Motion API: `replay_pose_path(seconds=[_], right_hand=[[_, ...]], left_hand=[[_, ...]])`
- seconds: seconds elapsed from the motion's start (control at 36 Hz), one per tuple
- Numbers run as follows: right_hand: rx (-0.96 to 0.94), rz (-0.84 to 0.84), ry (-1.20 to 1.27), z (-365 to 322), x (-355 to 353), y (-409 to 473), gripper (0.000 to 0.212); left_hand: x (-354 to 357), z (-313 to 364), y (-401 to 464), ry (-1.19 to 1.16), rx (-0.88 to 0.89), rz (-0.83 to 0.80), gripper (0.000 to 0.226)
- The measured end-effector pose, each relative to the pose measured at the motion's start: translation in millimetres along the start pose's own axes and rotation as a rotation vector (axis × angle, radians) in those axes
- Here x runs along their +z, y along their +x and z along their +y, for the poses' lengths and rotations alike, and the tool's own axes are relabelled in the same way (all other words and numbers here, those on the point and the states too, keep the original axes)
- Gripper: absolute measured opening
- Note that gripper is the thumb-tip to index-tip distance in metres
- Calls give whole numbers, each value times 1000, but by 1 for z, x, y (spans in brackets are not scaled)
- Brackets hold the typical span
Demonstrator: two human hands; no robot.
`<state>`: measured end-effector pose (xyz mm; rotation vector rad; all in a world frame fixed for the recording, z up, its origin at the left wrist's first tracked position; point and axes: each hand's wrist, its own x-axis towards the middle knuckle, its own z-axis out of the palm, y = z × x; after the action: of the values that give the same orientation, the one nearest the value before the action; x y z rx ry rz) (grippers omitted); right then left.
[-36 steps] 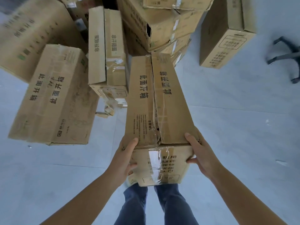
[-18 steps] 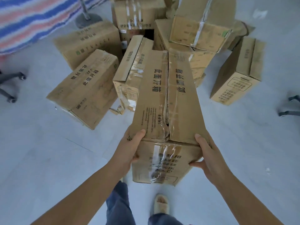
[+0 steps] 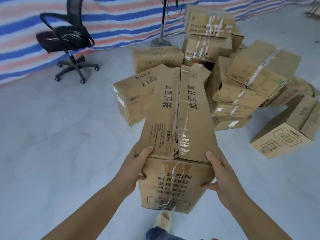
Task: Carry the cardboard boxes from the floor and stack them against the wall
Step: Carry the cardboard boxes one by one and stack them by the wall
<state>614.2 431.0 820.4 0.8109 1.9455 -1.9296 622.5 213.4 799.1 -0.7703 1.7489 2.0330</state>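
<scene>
I hold a long taped cardboard box (image 3: 176,129) lifted off the floor, its far end pointing away from me. My left hand (image 3: 134,168) grips its near left corner, thumb on top. My right hand (image 3: 220,176) grips the near right corner, thumb on top too. Behind the carried box lies a loose heap of several more cardboard boxes (image 3: 242,80) on the grey floor. One separate box (image 3: 285,132) lies to the right.
A black office chair (image 3: 69,42) on castors stands at the back left. A fan stand's pole and base (image 3: 161,41) rise behind the heap. A striped tarpaulin wall (image 3: 121,23) closes the back. Bare grey floor (image 3: 60,144) spreads to the left.
The view has risen and swung left, bringing the chair and striped wall into sight. The box stays in both hands, now raised higher before me.
</scene>
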Motion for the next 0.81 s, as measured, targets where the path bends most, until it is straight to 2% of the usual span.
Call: replay_pose_path(seconds=[0.08,0.28,0.47,0.61,0.81], right_hand=[[-14,-92,-73,14,29,-26,41],[-33,-343,-250,67,117,-101,27],[-18,-568,-415,126,214,-190,34],[-31,-780,-545,161,278,-250,38],[-63,-1039,-680,206,358,-315,30]], left_hand=[[-40,-18,-33,-52,7,73,28],[-151,-78,-135,-190,34,298,27],[-251,-140,-246,-316,41,562,24],[-303,-179,-315,-436,14,792,17],[-350,-227,-387,-629,13,1067,11]])
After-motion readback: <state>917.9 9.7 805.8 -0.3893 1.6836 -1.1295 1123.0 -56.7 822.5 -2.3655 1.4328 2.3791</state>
